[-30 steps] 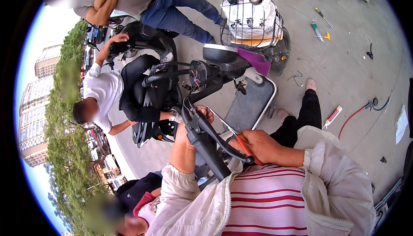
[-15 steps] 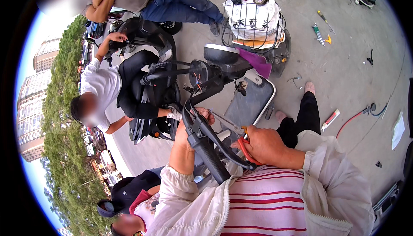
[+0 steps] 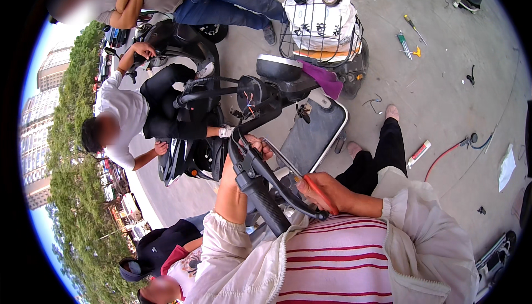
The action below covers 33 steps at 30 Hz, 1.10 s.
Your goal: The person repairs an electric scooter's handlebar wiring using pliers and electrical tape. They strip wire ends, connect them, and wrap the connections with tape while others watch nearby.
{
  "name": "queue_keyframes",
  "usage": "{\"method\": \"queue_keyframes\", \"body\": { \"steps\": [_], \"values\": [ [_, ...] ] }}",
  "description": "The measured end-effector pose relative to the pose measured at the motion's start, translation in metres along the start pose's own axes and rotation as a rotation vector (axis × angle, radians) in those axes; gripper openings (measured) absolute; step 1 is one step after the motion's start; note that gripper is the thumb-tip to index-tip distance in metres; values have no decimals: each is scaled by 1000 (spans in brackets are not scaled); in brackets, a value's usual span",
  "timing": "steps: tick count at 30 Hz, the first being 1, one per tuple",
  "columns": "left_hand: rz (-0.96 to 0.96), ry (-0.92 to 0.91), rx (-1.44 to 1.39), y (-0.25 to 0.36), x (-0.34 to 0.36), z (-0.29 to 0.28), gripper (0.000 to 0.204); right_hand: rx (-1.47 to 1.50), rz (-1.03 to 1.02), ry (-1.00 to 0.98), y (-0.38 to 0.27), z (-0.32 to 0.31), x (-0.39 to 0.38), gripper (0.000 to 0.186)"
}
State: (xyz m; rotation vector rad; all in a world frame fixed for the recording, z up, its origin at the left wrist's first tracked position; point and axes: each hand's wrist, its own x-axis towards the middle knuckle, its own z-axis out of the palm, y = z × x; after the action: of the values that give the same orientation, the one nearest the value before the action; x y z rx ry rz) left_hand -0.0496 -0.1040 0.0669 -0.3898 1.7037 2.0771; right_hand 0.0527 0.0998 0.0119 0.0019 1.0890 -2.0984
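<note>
I stand over a black electric scooter (image 3: 310, 138). My left hand (image 3: 252, 147) wraps around the handlebar just above the black rubber grip (image 3: 266, 207) and its brake lever (image 3: 282, 190). My right hand (image 3: 321, 190) holds a red-handled screwdriver (image 3: 318, 190), its thin metal shaft (image 3: 280, 157) pointing up toward the handlebar clamp by my left hand. Loose coloured wires (image 3: 249, 104) hang out at the open headlight housing farther along the bar.
A wire front basket (image 3: 321, 24) holds a white bag and a tape roll. Tools (image 3: 407, 41), a red tube (image 3: 419, 153) and a red cable (image 3: 443, 157) lie on the concrete at right. A person in white crouches by another scooter (image 3: 183, 71); other people stand at top and sit lower left.
The view has shifted slightly. My hands keep their hold on the bar and the screwdriver, with the shaft staying by the clamp.
</note>
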Motion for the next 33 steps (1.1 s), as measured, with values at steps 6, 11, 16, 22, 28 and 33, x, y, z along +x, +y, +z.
{"method": "queue_keyframes", "body": {
  "steps": [6,11,16,22,28,33],
  "values": [
    [-87,124,-23,-1,-1,-3,14,211,-38,-69,16,7,2,56],
    [-85,110,-69,-4,1,-4,16,620,97,205,7,17,5,59],
    [-131,60,-99,6,-1,-15,19,494,-70,715,15,-43,2,52],
    [-170,116,-3,7,-1,-3,15,-615,-264,504,2,-18,-4,46],
    [-155,80,-68,5,-1,-9,17,-887,-192,445,16,-10,-10,55],
    [-136,34,36,7,-4,-11,20,-877,-299,429,17,-4,-2,62]
  ]
}}
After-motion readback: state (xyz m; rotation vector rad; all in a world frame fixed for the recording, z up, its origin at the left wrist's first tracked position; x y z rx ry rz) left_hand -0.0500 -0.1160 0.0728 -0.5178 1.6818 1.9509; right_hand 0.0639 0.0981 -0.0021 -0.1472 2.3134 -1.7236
